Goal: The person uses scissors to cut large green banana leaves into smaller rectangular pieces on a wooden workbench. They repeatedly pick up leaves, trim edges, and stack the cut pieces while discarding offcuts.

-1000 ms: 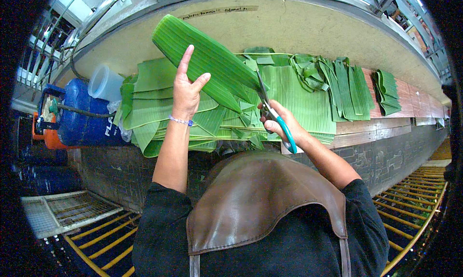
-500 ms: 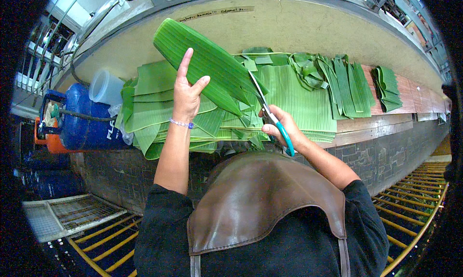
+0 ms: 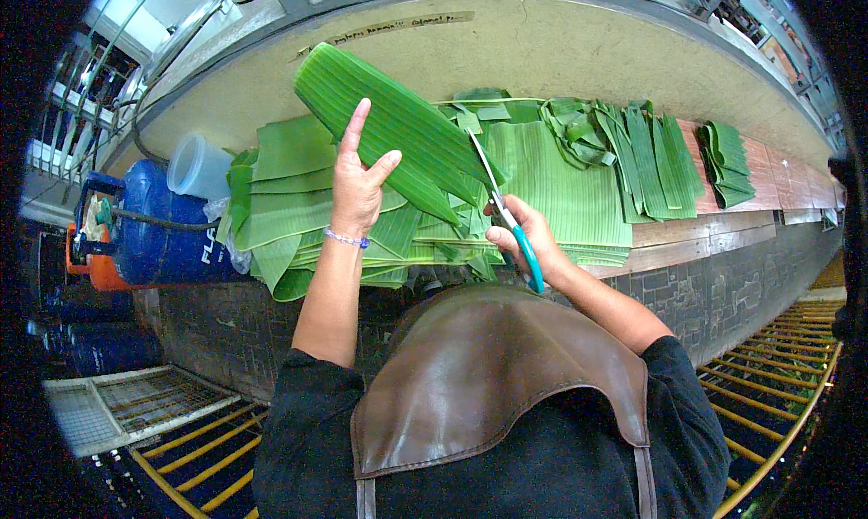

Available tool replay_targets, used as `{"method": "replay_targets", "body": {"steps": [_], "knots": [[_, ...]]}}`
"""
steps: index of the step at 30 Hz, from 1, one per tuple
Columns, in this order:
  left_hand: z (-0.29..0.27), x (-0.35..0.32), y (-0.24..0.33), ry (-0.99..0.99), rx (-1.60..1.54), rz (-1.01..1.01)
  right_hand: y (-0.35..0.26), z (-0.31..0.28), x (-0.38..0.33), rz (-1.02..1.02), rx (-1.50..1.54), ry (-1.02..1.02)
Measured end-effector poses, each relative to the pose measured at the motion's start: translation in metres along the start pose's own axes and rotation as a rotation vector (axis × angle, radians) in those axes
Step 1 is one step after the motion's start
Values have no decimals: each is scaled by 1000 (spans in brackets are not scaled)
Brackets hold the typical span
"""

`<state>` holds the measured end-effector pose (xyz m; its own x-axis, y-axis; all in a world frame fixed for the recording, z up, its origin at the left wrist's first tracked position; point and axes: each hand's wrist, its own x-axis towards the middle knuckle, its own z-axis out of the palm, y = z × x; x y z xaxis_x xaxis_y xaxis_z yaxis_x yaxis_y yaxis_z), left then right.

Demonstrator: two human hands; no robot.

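Observation:
My left hand (image 3: 360, 183) holds up a long green banana leaf (image 3: 398, 126), thumb and fingers pinching its lower edge, index finger pointing up along it. My right hand (image 3: 524, 239) grips scissors (image 3: 506, 219) with teal handles; the metal blades point up and meet the leaf's right edge. Under both hands lies a stack of cut banana leaf pieces (image 3: 298, 212) on a wooden counter (image 3: 705, 230).
More leaf pieces and folded strips (image 3: 651, 153) lie to the right, with a small pile (image 3: 728, 162) further right. A blue gas cylinder (image 3: 158, 225) and a clear plastic jug (image 3: 199, 166) stand at left. A beige wall (image 3: 561, 58) rises behind. Yellow floor grating (image 3: 778, 401) lies below.
The scissors and my right hand have shifted slightly up and left along the leaf's edge. My left hand keeps the leaf in nearly the same place.

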<state>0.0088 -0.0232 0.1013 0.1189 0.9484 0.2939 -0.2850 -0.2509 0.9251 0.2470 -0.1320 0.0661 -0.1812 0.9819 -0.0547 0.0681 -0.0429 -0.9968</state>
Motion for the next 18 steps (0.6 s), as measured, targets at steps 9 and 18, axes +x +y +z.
{"method": "replay_targets", "body": {"steps": [9, 18], "knots": [[2, -8, 12, -64, -311, -108, 52, -35, 37, 95, -455, 262], [7, -39, -39, -137, -1390, -619, 117, -79, 91, 357, -1077, 366]]}}
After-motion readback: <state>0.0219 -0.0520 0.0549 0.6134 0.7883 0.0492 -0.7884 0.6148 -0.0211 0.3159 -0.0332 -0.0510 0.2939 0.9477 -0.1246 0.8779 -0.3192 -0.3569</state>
